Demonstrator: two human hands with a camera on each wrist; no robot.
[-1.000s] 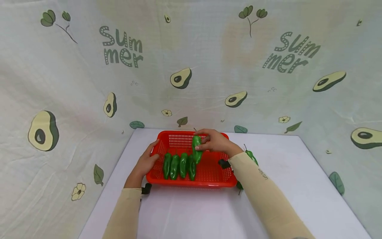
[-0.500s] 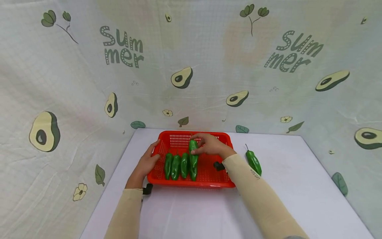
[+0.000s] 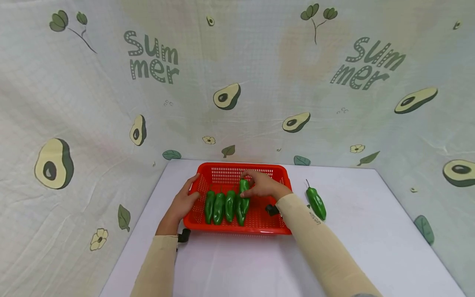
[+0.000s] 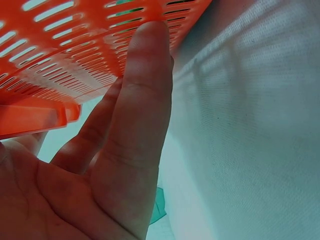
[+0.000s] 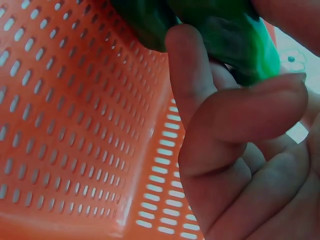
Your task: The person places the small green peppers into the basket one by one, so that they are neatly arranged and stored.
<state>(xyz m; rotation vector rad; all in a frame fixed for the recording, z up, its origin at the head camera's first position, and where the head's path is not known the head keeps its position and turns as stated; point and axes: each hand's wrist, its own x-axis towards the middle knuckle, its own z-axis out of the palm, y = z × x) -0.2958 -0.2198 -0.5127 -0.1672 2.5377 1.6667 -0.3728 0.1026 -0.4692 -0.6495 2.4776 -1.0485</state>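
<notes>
A red slotted plastic basket (image 3: 267,231) sits on the table. At its left end my left hand (image 3: 182,204) holds the rim, thumb over the edge; the left wrist view shows fingers (image 4: 137,107) against the outside of the slotted wall. Inside the basket, my right hand (image 3: 262,185) grips a long green pepper (image 3: 243,185) near its stem end, stem side away from me. That pepper (image 5: 232,37) is right beside the last of a row of green peppers (image 3: 219,207) in the left half, partly overlapping it in the head view. Its stem is hidden by the fingers.
Another green pepper (image 3: 316,203) lies on the white table (image 3: 363,231) to the right of the basket, by my right forearm. A printed cloth (image 3: 256,74) hangs behind the table and along both sides.
My right hand first moved left with its pepper, then lowered it beside the row's last pepper. The left hand stayed on the rim. The pepper on the table became uncovered by my right arm.
</notes>
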